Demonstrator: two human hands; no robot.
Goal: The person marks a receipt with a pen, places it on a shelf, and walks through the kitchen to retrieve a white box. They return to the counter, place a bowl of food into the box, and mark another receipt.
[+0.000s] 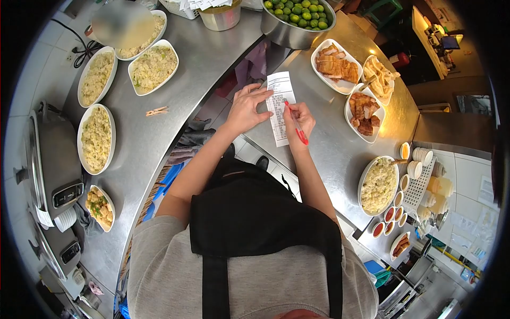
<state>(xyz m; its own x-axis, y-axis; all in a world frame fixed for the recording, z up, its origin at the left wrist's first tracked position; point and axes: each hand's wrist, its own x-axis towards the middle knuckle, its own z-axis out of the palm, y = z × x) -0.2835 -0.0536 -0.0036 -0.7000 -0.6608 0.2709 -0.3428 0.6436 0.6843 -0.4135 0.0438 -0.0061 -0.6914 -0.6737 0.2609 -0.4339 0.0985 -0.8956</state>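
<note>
A long printed receipt (pixel 278 127) lies on the steel counter in front of me. My left hand (pixel 246 110) rests at its left edge, fingers stretched out with the fingertips on the paper and the thumb apart. In my right hand (pixel 300 121) is a red pen (pixel 299 132), gripped between thumb and fingers. The pen's tip points at the printed lines in the upper half of the receipt, and its red end slants down toward me.
Bowls of fried rice (pixel 154 68) stand on the left counter near a wooden clothespin (pixel 157 111). Plates of sliced crispy pork (pixel 337 65) and another rice bowl (pixel 378 186) sit at right. A steel pot of green limes (pixel 298 33) is ahead. Sauce cups (pixel 389 214) stand lower right.
</note>
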